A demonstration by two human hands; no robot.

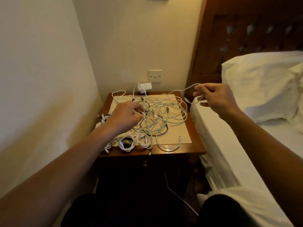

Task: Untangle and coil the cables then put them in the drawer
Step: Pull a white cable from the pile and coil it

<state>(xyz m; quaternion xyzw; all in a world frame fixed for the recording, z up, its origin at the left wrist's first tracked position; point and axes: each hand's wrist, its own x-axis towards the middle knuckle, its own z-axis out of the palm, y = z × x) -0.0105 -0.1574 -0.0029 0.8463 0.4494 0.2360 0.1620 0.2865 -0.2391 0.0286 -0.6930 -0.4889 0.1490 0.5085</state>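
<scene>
The right hand is raised over the edge of the bed, beside the nightstand. Its fingers are curled narrow, pinching a white cable against the thumb. A short loop and the plug end dangle below the hand, and the rest runs down to the left into the tangle of cables.

The tangle is mostly white strands, with a mint-green cable and a black cable, and it sprawls across the nightstand surface. The left hand hovers low over its left side with fingers bent down among the strands. They seem to nip one white strand, though blur makes that unsure.

Below the surface, the drawer is closed.
</scene>
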